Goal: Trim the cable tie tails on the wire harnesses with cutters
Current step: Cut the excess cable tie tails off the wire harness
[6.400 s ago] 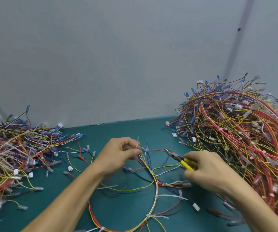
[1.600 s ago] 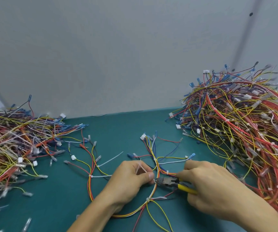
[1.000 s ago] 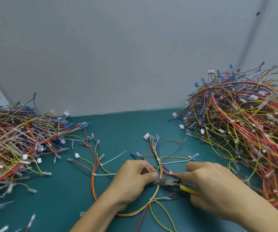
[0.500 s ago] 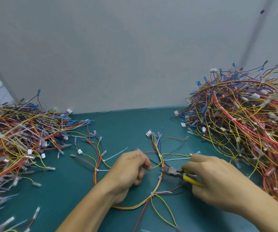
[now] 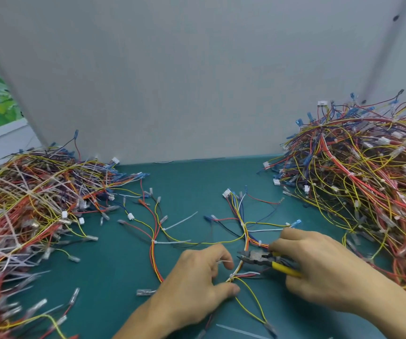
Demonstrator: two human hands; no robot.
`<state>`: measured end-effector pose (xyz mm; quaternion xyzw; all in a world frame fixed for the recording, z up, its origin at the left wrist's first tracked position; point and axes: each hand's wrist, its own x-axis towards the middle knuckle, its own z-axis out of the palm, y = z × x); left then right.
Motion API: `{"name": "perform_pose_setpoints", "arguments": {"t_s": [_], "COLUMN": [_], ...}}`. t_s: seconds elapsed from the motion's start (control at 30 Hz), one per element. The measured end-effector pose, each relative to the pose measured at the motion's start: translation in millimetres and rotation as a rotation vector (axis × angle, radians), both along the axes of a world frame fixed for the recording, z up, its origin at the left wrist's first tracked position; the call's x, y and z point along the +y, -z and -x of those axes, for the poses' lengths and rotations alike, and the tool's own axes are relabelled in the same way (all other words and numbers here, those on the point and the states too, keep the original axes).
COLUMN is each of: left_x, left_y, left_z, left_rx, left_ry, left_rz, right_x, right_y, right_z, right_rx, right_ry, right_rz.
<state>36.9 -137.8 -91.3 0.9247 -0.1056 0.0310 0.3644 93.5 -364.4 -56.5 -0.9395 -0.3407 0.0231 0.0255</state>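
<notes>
One wire harness [image 5: 244,231] of yellow, red, orange and blue wires lies on the green mat in front of me. My right hand [image 5: 319,267] grips yellow-handled cutters [image 5: 258,258], jaws slightly apart and pointing left beside the harness trunk. My left hand [image 5: 202,282] lies on the mat with fingers curled and a cut white tie tail [image 5: 224,262] held between them; its thumb lies next to a cable tie [image 5: 231,276] whose white tail [image 5: 251,273] sticks out to the right. More uncut tails [image 5: 172,241] show on the left branch.
A large heap of harnesses [image 5: 368,187] fills the right side and another heap [image 5: 25,204] the left. A grey wall [image 5: 197,81] closes the back. Loose cut tie tails [image 5: 238,332] and terminals lie on the green mat [image 5: 114,265].
My left hand has slid down the harness toward me to the lower cable tie. The cutters came away from the upper tie and their jaws opened a little. The camera tilted.
</notes>
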Motion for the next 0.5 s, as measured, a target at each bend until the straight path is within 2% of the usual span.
{"name": "perform_pose_setpoints", "arguments": {"t_s": [0.27, 0.5], "left_x": [-2, 6], "left_y": [6, 5], "left_z": [-6, -17], "left_rx": [-0.148, 0.091], "left_ry": [-0.042, -0.082], "left_rz": [-0.002, 0.184], "right_x": [-1, 2], "right_y": [1, 2], "right_z": [-1, 0], "right_rx": [0.021, 0.019], "right_ry": [-0.013, -0.058], "right_rz": [0.032, 0.049]}}
